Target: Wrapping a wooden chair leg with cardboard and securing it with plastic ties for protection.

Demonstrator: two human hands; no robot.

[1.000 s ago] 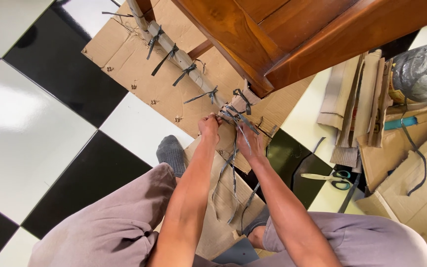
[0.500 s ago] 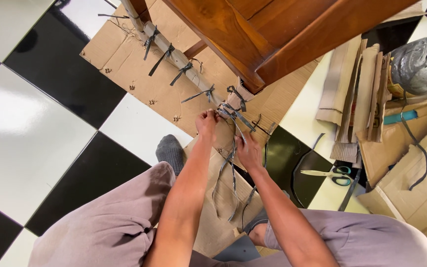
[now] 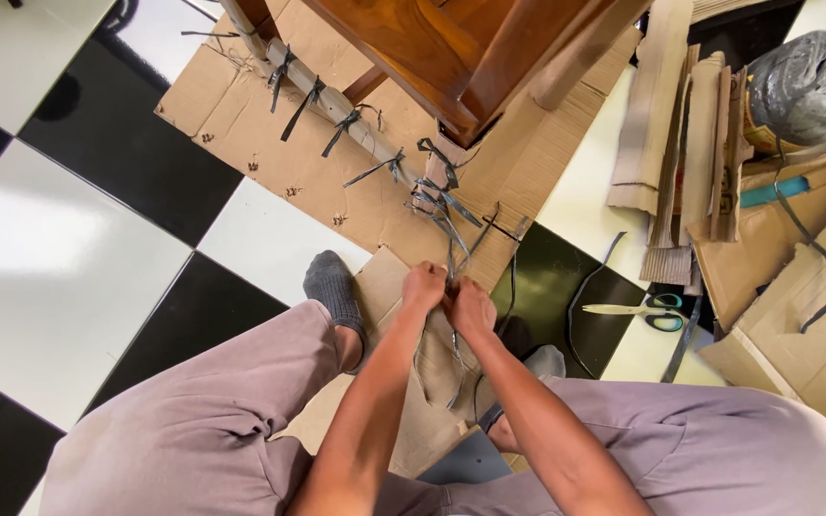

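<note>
Fingers of left hand [image 3: 424,286] and right hand [image 3: 471,308] clamped on grey strap [image 3: 451,256], scissors [image 3: 635,312] right, cardboard-wrapped leg [image 3: 336,110] ahead

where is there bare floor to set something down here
Bare tiles lie left of the cardboard sheet and the left knee. A small white patch lies between the sheet and the cardboard strips. It is crowded around both hands, the straps and the scissors.

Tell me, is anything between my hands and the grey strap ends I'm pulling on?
Nothing visible. The left hand and right hand are both closed directly on the grey straps, which run clear up to the cardboard-wrapped furniture leg.
</note>
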